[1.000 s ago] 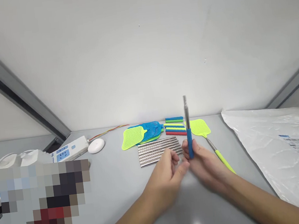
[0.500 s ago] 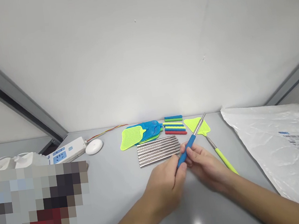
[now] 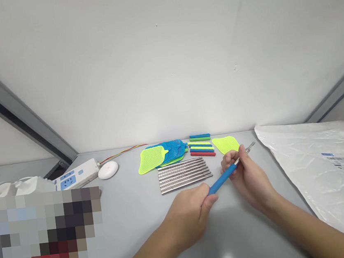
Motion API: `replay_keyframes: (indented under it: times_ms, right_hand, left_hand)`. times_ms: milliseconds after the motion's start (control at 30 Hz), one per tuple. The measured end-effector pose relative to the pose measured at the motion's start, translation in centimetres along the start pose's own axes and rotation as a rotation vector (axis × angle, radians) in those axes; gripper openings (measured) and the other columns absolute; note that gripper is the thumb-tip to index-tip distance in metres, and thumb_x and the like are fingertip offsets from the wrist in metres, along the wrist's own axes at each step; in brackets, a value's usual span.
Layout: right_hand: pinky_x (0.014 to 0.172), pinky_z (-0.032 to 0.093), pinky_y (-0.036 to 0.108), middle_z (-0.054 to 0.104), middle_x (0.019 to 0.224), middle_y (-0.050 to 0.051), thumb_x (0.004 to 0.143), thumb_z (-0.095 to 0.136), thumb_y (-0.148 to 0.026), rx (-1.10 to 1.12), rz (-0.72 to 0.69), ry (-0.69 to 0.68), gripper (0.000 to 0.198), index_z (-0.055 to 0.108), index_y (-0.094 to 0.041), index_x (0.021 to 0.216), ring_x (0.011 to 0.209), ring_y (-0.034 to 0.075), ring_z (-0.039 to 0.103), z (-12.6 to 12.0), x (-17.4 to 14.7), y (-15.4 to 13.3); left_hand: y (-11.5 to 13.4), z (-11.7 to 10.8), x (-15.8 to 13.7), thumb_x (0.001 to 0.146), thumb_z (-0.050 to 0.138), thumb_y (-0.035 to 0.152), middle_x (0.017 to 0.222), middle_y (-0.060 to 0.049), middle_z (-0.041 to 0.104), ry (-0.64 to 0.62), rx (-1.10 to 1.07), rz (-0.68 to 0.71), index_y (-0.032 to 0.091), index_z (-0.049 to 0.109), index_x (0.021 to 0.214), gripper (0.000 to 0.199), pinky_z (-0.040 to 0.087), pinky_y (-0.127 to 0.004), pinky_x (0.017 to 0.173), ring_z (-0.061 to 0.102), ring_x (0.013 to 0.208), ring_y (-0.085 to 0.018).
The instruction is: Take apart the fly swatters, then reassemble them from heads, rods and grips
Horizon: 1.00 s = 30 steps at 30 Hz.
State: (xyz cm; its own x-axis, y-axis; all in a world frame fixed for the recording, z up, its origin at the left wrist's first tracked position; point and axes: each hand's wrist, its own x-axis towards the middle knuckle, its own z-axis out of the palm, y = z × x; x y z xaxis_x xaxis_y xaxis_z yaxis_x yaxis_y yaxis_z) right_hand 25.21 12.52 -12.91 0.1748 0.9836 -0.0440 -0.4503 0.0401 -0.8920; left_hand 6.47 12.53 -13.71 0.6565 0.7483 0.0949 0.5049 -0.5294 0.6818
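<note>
A metal telescopic rod with a blue handle is held between my two hands, slanting up to the right. My left hand is closed round the lower end of the blue handle. My right hand grips the metal part near the handle's top between thumb and fingers, and the bright tip sticks out beyond it. Behind that hand lies a yellow-green fly swatter head, the rest of it hidden. Left of the rod, a row of metal rods rests on the table.
Yellow-green and blue swatter heads overlap behind the rods, beside several coloured handle sleeves. To the left are a power strip and a white oval device. A white plastic bag covers the right side.
My right hand has slid up and right from the blue handle to the metal part. The rod has tilted lower toward the right, while my left hand stays on the handle's end.
</note>
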Motion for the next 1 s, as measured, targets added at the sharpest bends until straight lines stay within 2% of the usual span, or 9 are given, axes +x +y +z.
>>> replay_keyframes:
  times_ms: [300,533,633,867,933,1000]
  right_hand:
    - [0.056,0.033,0.024,0.034,0.056,-0.003,0.087,0.048,-0.057,-0.143,0.016,0.063,0.043,0.053,-0.02,0.067,0.058,0.012,0.034,0.0,-0.03,0.17]
    - [0.053,0.033,0.023,0.033,0.053,-0.005,0.082,0.054,-0.06,-0.134,0.086,0.051,0.042,0.054,-0.02,0.069,0.054,0.011,0.032,0.09,-0.11,0.44]
    - [0.053,0.033,0.023,0.032,0.053,-0.006,0.081,0.056,-0.06,-0.122,0.089,0.044,0.042,0.053,-0.02,0.069,0.053,0.01,0.032,0.06,-0.16,0.39]
    - [0.052,0.033,0.025,0.034,0.051,-0.005,0.084,0.05,-0.06,-0.085,0.053,0.062,0.043,0.052,-0.021,0.069,0.051,0.011,0.033,-0.5,0.26,0.25]
    - [0.053,0.033,0.026,0.035,0.051,-0.004,0.087,0.046,-0.059,-0.134,0.016,0.075,0.043,0.052,-0.021,0.068,0.051,0.011,0.034,-0.69,0.18,0.23]
    - [0.055,0.033,0.027,0.035,0.052,-0.004,0.088,0.044,-0.058,-0.231,-0.039,0.085,0.043,0.051,-0.021,0.066,0.053,0.013,0.036,-0.8,-0.13,0.32]
  left_hand:
    - [0.0,0.06,-0.05,0.094,0.033,0.033,0.067,0.002,0.046,0.128,0.034,0.043,0.021,0.036,0.072,0.025,0.024,-0.028,0.055,0.039,0.059,-0.013]
    - [-0.18,-0.08,-0.38,0.09,0.036,0.025,0.059,0.003,0.036,0.193,0.01,0.196,0.021,0.028,0.065,0.027,0.022,-0.028,0.054,0.031,0.054,-0.012]
    - [-0.22,-0.14,-0.47,0.09,0.037,0.024,0.057,0.003,0.033,0.183,-0.013,0.209,0.021,0.026,0.064,0.028,0.02,-0.028,0.052,0.028,0.052,-0.011]
    - [-0.47,-0.5,-0.11,0.091,0.037,0.028,0.061,0.003,0.04,0.105,-0.062,0.08,0.02,0.033,0.065,0.028,0.023,-0.027,0.053,0.033,0.056,-0.011]
    - [-0.22,-0.52,-0.07,0.093,0.035,0.029,0.065,0.002,0.044,0.125,-0.151,0.019,0.02,0.038,0.069,0.026,0.028,-0.027,0.056,0.039,0.061,-0.013]
    - [0.2,-0.41,0.01,0.095,0.031,0.033,0.073,0.0,0.048,0.199,-0.305,-0.051,0.021,0.045,0.078,0.026,0.033,-0.027,0.061,0.044,0.068,-0.014]
